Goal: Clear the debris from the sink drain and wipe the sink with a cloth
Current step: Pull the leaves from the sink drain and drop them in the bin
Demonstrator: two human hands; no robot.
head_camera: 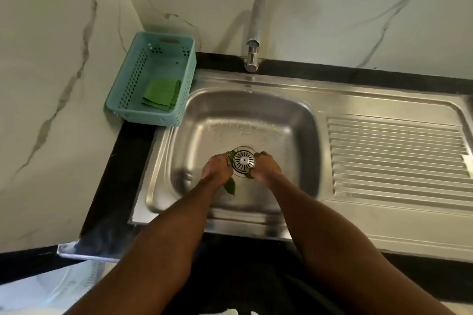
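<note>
A marble wall (332,7) backs a black counter (112,176) that carries a steel sink (256,115) with a ribbed drainboard (396,153) on its right. A tap (253,41) stands at the sink's far rim, spout pointing down at the basin. At the far left corner sits a teal basket (153,79), its long axis running away from the viewer, with a folded green cloth (161,94) lying flat on its floor at the near end, well apart from both hands. In the basin floor the round drain (244,161) lies between the two hands. The left hand (216,167) is curled, its fingers (222,158) closed on green leaves (230,185) at the drain's left edge; one long leaf sticks out beneath the hand, its long axis running from the fingers toward the viewer, tip pointing at the near rim. More leaf shows just beyond the fingertips, touching the drain's far left edge. The right hand (266,166) is bent at the drain's right edge, fingers touching its rim; whether they pinch the small leaf scrap just below them I cannot tell.
</note>
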